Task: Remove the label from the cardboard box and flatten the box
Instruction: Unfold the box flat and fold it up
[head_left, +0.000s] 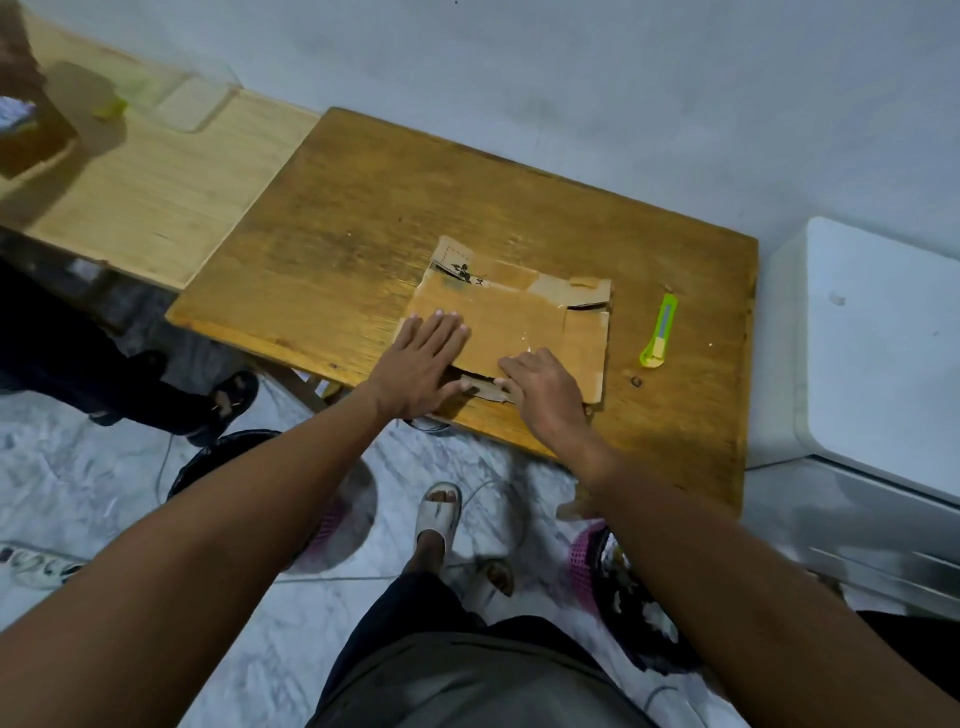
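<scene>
Cardboard box (511, 325) lies collapsed on the desk (332, 249). My left hand (423, 358) presses flat, fingers spread; my right hand (540, 387) pinches the near flap. Press creases firmly outward.

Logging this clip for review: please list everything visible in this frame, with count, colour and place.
cardboard box: 1, brown, flattened on the wooden table, near its front edge
utility knife: 1, lime green, on the table right of the box
wooden table: 1, dark honey brown, centre
lighter wooden surface: 1, pale, left of the table
white appliance: 1, right edge
pink basket: 1, on the floor under the right arm
sandals: 2, white, on the person's feet
left hand: 1, flat, palm down on the box's left part
right hand: 1, fingers pressing the box's near flap
</scene>
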